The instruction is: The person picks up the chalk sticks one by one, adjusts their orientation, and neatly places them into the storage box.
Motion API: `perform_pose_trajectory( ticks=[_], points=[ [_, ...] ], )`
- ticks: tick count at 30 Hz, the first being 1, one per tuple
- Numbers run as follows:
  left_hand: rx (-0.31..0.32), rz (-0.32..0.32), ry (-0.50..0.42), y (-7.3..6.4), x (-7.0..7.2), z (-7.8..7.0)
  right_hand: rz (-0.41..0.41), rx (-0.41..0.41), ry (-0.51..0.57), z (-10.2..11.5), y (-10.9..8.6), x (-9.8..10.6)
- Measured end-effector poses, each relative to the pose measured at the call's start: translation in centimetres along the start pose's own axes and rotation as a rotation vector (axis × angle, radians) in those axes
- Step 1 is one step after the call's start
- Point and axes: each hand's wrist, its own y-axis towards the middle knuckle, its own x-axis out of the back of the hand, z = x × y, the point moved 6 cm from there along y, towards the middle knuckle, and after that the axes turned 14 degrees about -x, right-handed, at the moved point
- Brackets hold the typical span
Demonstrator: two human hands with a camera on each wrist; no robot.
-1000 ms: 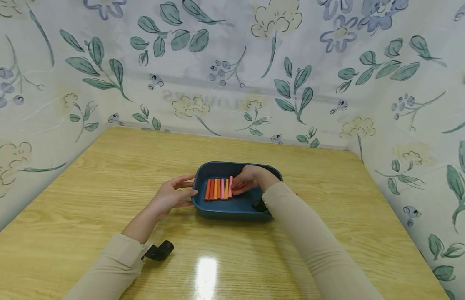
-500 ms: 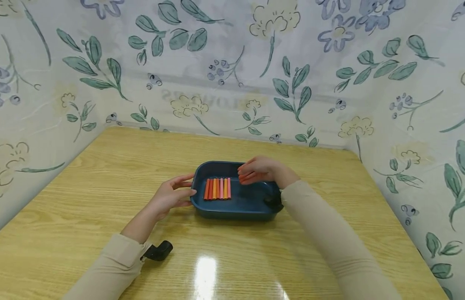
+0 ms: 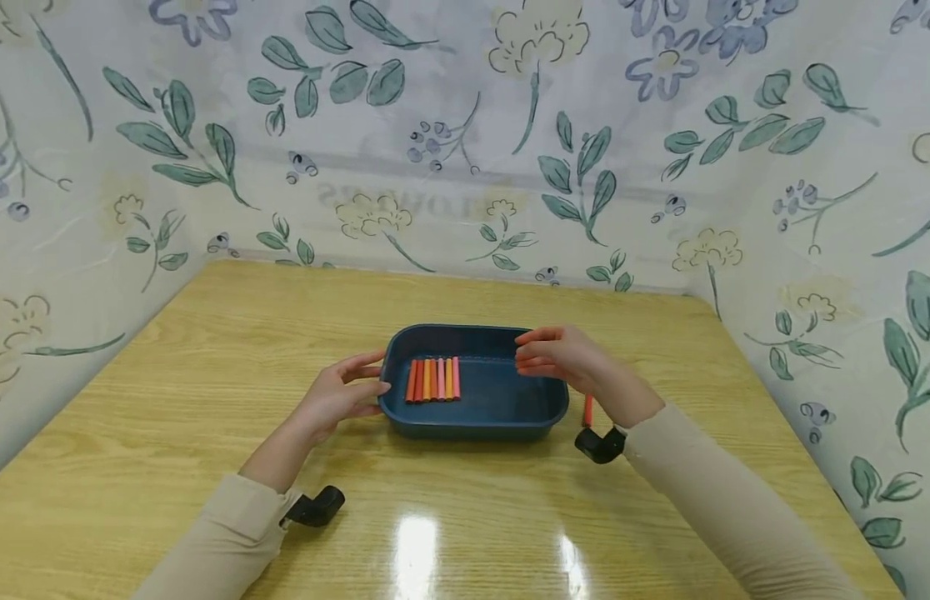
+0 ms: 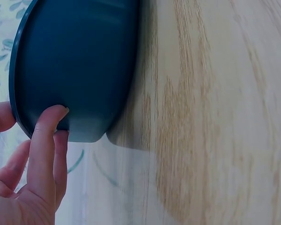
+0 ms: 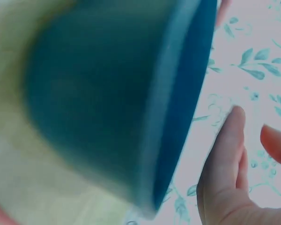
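A dark blue tray with rounded corners stands mid-table. Several slim crayon-like sticks in red, orange, yellow and pink lie side by side in its left half. My left hand holds the tray's left end, thumb at the rim and the other fingers round the outside; the left wrist view shows its fingers against the outer wall. Over the tray's right end, my right hand is raised with nothing visible in it. Below that wrist, a red stick lies on the table, partly hidden.
The wooden tabletop spreads around the tray. Floral cloth walls enclose it at the back and sides. Black wrist mounts stick out from both cuffs.
My right hand has let go of the rightmost pink stick in the tray and moved right, over the tray's right rim. The left hand stays at the left end.
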Motion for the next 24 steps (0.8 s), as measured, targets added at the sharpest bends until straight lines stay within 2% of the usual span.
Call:
perform_pose_trajectory(
  ticks=[4, 9, 14, 20, 24],
  points=[
    [0.008, -0.005, -0.002, -0.1, 0.0, 0.1, -0.102, 0.036, 0.054, -1.8, -1.1, 1.8],
    [0.009, -0.007, -0.012, -0.1, 0.0, 0.0, -0.286, 0.042, 0.101, -4.0, -1.6, 4.4],
    [0.011, -0.009, -0.011, -0.1, 0.1, -0.1, -0.432, 0.024, 0.022, -5.7, -1.6, 6.4],
    [0.005, -0.012, -0.017, -0.1, 0.1, -0.2, -0.496, -0.05, -0.106, -7.4, -1.1, 7.7],
    [0.002, -0.009, -0.02, -0.1, 0.2, -0.1, -0.469, -0.091, -0.2, -8.0, -0.5, 7.8]
  ],
)
